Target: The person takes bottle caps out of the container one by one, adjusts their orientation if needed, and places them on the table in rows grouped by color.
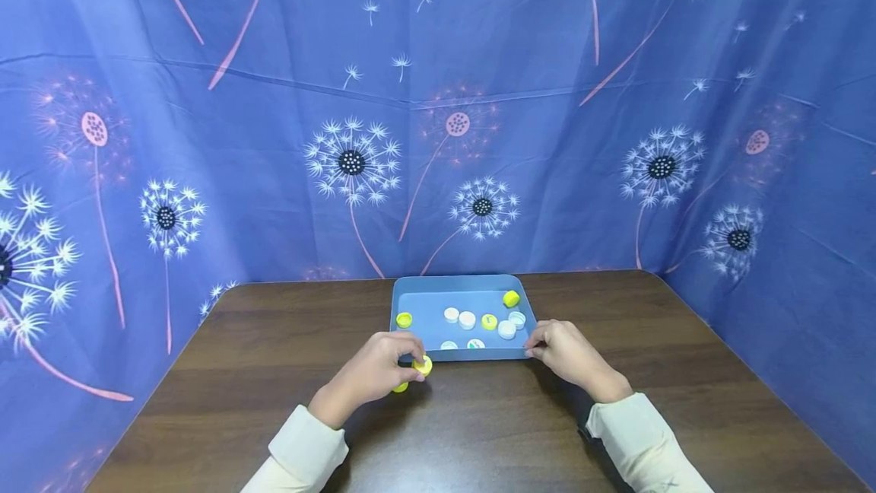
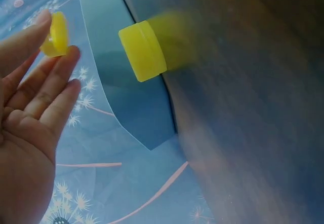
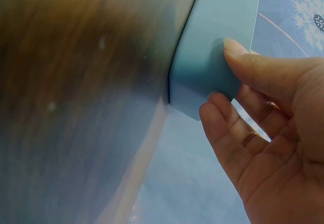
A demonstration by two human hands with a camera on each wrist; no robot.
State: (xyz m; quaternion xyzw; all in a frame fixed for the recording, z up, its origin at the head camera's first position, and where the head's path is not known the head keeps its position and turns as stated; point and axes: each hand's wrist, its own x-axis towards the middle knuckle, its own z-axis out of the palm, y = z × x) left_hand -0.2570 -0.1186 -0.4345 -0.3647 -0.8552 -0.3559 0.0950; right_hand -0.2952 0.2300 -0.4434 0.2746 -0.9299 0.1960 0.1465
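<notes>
My left hand [image 1: 379,364] pinches a yellow bottle cap [image 1: 426,366] between thumb and fingers, just in front of the tray's near left corner. In the left wrist view this cap [image 2: 60,34] is seen edge-on. A second yellow cap [image 2: 143,51] stands on the table close to the tray's front wall; in the head view the left hand partly hides it. The blue tray [image 1: 472,354] lies on the table with several white and yellow caps inside. At its near right corner, my right hand [image 1: 566,352] grips the wall, thumb on the front face [image 3: 202,67].
Inside the tray are a yellow cap [image 1: 404,319] at the left, a yellow piece [image 1: 511,298] at the back right, and white caps [image 1: 467,319] in the middle. The brown wooden table [image 1: 294,326] ends at a blue dandelion-print cloth [image 1: 274,173].
</notes>
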